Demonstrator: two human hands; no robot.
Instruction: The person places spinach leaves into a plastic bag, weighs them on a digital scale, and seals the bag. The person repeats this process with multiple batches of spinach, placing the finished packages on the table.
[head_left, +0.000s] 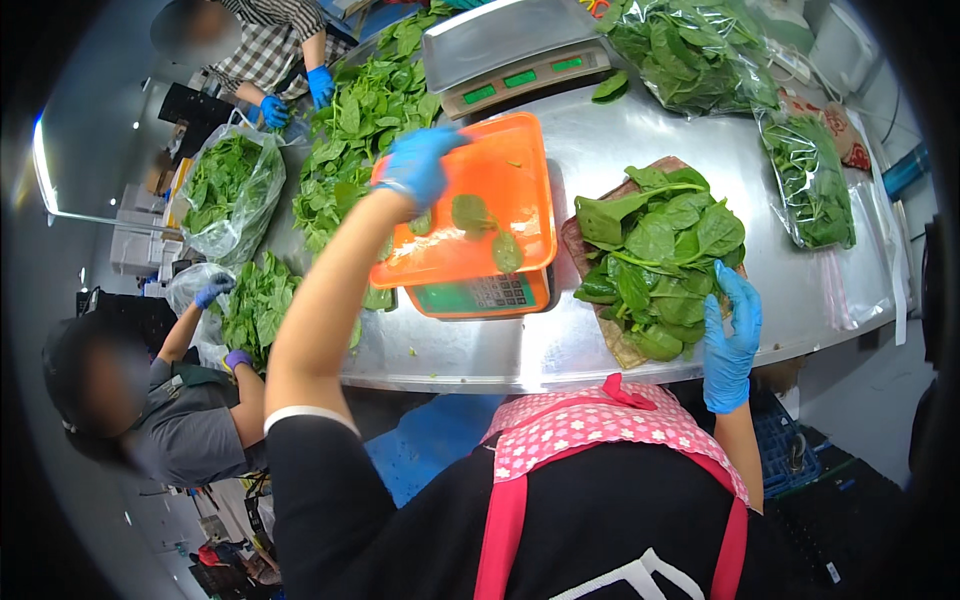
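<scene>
Blue-gloved, my left hand [415, 168] is over the left part of an orange tray [515, 165]. Its fingers are smeared by motion, so what they hold, if anything, does not show. The tray sits on an orange scale [480, 295] with a keypad, and a few loose green leaves [470, 213] lie in it. My right hand [735, 345], also in a blue glove, is open at the right edge of a heap of leafy greens [660, 255], fingers apart. That heap rests on a brownish mat or shallow tray [623, 350], mostly covered by leaves.
A long pile of greens [365, 120] runs along the left of the metal table [600, 140]. Behind is a second scale [515, 60]. Clear bags of greens [805, 180] lie at the right. Two gloved people work at the left, beside another open bag [235, 190].
</scene>
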